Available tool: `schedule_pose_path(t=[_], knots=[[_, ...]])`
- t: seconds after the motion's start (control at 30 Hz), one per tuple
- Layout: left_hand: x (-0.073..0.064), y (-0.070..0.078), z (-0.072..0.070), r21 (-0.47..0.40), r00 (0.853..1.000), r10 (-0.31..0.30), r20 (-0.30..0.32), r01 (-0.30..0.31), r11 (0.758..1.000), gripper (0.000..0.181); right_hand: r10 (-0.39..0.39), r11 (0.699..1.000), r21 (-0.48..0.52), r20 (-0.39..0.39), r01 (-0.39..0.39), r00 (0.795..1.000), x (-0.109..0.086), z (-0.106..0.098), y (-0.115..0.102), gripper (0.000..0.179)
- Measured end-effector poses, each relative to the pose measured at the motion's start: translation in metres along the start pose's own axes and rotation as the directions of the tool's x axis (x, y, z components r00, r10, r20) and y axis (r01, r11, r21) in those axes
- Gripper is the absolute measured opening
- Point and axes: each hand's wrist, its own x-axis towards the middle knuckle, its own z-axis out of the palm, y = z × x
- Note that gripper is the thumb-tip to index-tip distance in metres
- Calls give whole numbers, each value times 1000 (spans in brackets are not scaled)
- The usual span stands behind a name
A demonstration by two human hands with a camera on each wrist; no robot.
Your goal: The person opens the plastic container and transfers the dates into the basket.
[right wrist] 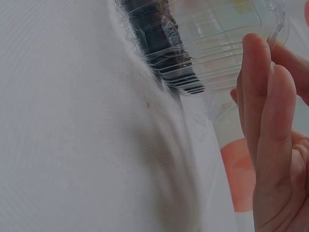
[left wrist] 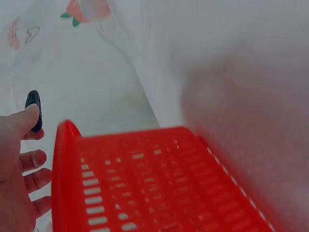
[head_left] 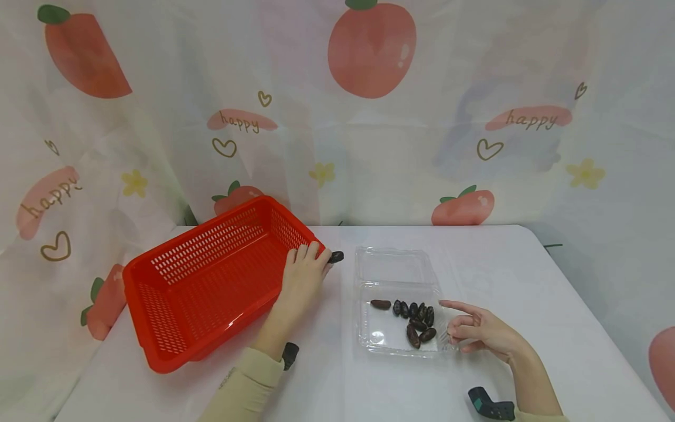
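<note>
Loosely curled left hand (head_left: 303,272) pinches dark oblong piece (head_left: 337,257)

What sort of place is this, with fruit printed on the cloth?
Likely a small staged indoor workspace, perhaps for demonstrations, though that's a guess: a fruit-print cloth hangs behind a white table, and a red basket stands on it.

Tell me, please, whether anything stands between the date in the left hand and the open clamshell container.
Nothing visible does: in the head view, only white tablecloth shows between the date and the clear clamshell container, whose lid lies folded back.
</note>
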Motion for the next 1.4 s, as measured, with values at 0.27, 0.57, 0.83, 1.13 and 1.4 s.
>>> schedule_pose_path(t=[0.27, 0.57, 0.83, 1.13, 1.4], knots=[[2, -34, 3, -16, 990, -138, 19, 138, 990, 26, 5, 1000, 17, 7, -5, 1000, 1, 1, 0, 67], [1, -59, 6, -36, 982, -179, 62, 182, 983, 26, 3, 1000, 6, 7, -3, 1000, 1, 1, 2, 67], [0, -72, 9, 14, 979, -160, 126, 160, 987, 25, -2, 1000, 3, 8, 2, 1000, 2, 2, 1, 67], [1, -74, 12, 93, 962, -163, 221, 145, 985, 28, 7, 1000, 1, 6, -7, 1000, 1, 0, 2, 66], [2, -77, 14, 81, 920, -185, 345, 167, 983, 31, 3, 1000, -10, -7, -3, 1000, 0, 1, 0, 70]])
